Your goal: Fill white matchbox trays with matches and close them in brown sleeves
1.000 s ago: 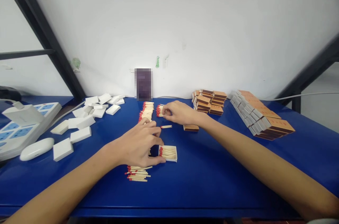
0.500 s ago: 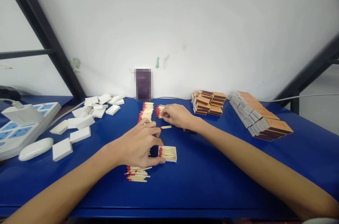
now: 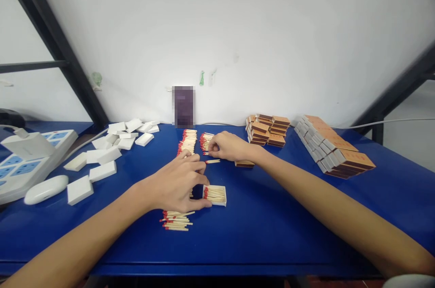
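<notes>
A white matchbox tray (image 3: pixel 219 194) filled with red-tipped matches lies on the blue table, its left end between the thumb and index finger of my left hand (image 3: pixel 180 183). Farther back, my right hand (image 3: pixel 229 146) has its fingers pinched at the right side of a small match pile (image 3: pixel 205 141); whether a match is between them is too small to tell. Loose matches (image 3: pixel 213 161) lie just below those fingers. A longer row of matches (image 3: pixel 188 140) runs partly under my left hand, and another pile (image 3: pixel 176 221) lies in front of it.
White empty-looking trays (image 3: pixel 103 171) are scattered at the left, beside a power strip (image 3: pixel 61 147) and a white mouse-like object (image 3: pixel 46 190). Stacked matchboxes (image 3: pixel 268 130) stand at the back, with a larger block (image 3: pixel 335 147) at the right. One matchbox (image 3: pixel 244 164) lies beneath my right wrist.
My right hand has shifted slightly, uncovering more of the matchbox under its wrist and a match at the pile's lower edge. My left hand stays on the tray.
</notes>
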### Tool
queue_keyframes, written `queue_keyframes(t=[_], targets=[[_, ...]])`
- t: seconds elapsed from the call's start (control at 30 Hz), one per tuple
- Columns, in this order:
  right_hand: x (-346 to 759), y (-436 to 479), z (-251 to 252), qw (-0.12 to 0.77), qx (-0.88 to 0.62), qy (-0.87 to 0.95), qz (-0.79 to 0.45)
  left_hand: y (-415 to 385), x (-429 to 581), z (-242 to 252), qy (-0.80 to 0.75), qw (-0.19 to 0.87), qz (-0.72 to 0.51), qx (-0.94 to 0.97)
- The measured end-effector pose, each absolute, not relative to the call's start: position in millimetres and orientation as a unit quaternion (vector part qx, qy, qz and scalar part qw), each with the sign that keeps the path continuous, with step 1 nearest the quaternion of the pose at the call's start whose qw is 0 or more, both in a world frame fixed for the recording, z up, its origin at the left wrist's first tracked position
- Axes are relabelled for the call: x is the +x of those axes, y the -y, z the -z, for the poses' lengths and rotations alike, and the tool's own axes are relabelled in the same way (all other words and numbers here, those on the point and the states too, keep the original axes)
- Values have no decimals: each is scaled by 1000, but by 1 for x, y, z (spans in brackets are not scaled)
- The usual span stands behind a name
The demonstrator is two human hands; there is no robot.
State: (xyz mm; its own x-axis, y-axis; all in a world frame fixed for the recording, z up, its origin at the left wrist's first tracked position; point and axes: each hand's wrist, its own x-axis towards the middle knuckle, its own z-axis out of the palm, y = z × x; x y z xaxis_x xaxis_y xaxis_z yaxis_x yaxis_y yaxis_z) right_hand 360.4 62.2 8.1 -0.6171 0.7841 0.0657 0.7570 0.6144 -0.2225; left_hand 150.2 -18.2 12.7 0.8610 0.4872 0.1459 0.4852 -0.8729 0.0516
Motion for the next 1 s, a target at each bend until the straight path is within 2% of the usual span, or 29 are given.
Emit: queue_keyframes(t=[0.57,0.87,1.0], targets=[[366,-64,-14,65,-381,908,-159,19,150,-13,-261,10,-77,962],[366,-68,-9,113,-407,903,-75,20,150,-14,-257,6,-84,963],[363,-67,-3,103,-436,893,-46,20,151,-15,-260,13,-79,962]])
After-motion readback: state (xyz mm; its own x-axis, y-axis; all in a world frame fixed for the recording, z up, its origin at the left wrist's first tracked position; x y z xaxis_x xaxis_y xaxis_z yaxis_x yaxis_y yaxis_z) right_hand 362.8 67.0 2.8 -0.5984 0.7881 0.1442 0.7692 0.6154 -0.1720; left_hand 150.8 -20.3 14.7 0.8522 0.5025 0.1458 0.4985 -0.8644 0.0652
